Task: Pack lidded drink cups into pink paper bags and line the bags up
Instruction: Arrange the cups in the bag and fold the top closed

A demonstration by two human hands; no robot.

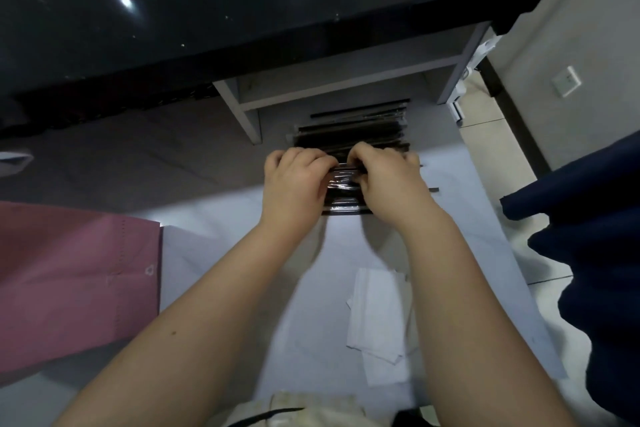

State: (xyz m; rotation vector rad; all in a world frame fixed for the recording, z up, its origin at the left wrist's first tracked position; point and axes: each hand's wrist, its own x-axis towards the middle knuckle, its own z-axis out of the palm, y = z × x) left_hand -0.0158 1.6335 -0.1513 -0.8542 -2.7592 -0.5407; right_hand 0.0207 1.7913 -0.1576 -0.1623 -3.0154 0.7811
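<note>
Left hand (294, 180): reaches far forward with its fingers curled over the left end of a bundle of black straws (344, 189), gripping it.
Right hand (389, 177): just beside the left one, fingers curled down on the right part of the same bundle, pinching it; the fingertips are blurred.
Black straws: in clear shiny wrappers, lying left to right in a loose pile on the white surface (242, 246); the pile runs far back under the grey shelf (332, 94).
Pink paper bags (72, 281): flat on the left, well apart from both hands, near edge on the white surface.
White papers (377, 312): a few overlapping sheets, near, between the forearms.
Black counter (207, 10): glossy, above the shelf at the far side.
Dark blue cloth (588, 236): at the right edge.
</note>
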